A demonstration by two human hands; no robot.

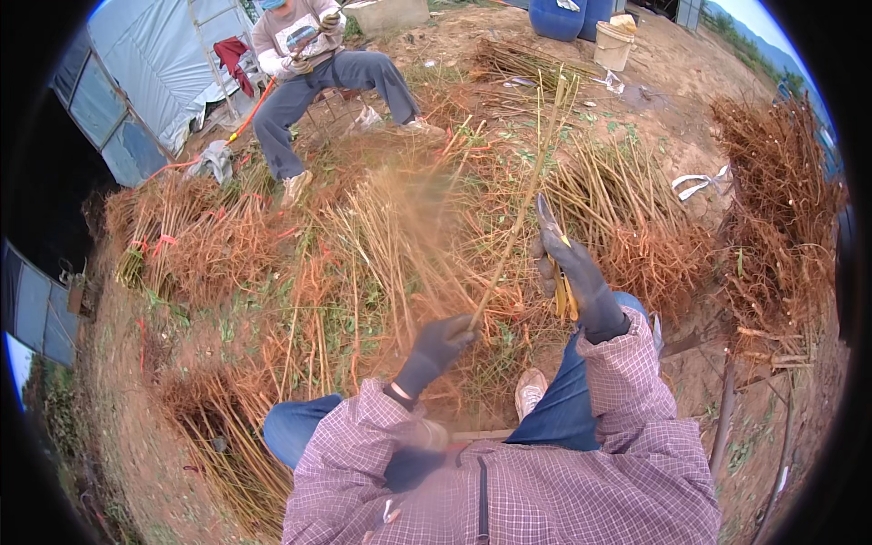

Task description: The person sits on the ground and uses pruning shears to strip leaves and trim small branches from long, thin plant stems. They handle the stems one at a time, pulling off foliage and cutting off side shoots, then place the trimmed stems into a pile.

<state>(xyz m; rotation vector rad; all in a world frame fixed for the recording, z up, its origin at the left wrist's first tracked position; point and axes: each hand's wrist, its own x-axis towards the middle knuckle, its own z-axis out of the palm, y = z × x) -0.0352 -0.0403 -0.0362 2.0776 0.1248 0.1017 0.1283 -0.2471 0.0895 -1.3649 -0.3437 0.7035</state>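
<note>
In a dark glove, my left hand (439,351) grips the lower end of a long woody sapling stem (519,225), which slants up and to the right. My gloved right hand (575,276) holds yellow-handled pruning shears (560,238), their blades pointing up close beside the stem. Whether the blades touch the stem I cannot tell. Loose stems with reddish roots (388,238) lie on the ground beyond my hands, partly behind a blurred patch in the view.
Rooted sapling bundles lie at the left (225,238), lower left (231,436) and right (633,231). A tall root pile (776,204) stands far right. A co-worker (327,68) sits opposite, holding a tool. Blue barrels (555,19) and a white bucket (613,46) stand behind.
</note>
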